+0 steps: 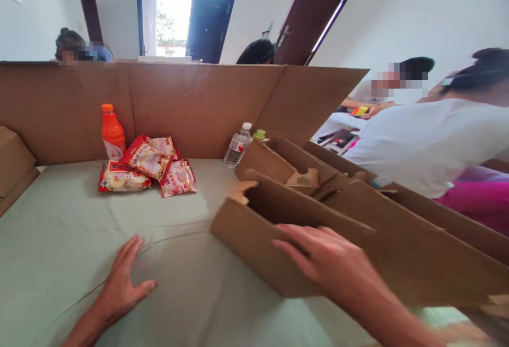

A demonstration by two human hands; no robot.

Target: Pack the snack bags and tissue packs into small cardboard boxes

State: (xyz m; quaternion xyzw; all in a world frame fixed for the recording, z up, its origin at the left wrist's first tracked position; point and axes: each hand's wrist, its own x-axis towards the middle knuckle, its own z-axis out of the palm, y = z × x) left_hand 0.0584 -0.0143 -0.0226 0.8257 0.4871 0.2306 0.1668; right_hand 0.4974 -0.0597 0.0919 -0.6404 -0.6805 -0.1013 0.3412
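My right hand (324, 254) grips the near wall of an open cardboard box (254, 246), its fingers over the top edge and its thumb on the outer side. The box sits at an angle on the right of the table, and its inside is mostly dark. My left hand (123, 283) is open over the pale green tabletop (178, 272), fingers stretched and thumb apart, holding nothing. Farther back lie several red-and-white snack packets (147, 158) in a pile. Behind them an orange bottle (113, 132) stands upright.
A clear water bottle (237, 146) and a green cap (259, 134) show behind more cardboard boxes (270, 158) at the right. A cardboard screen (199, 108) closes off the back. Another carton (14, 161) is at the left edge. A person in a white shirt (417, 140) sits at the right.
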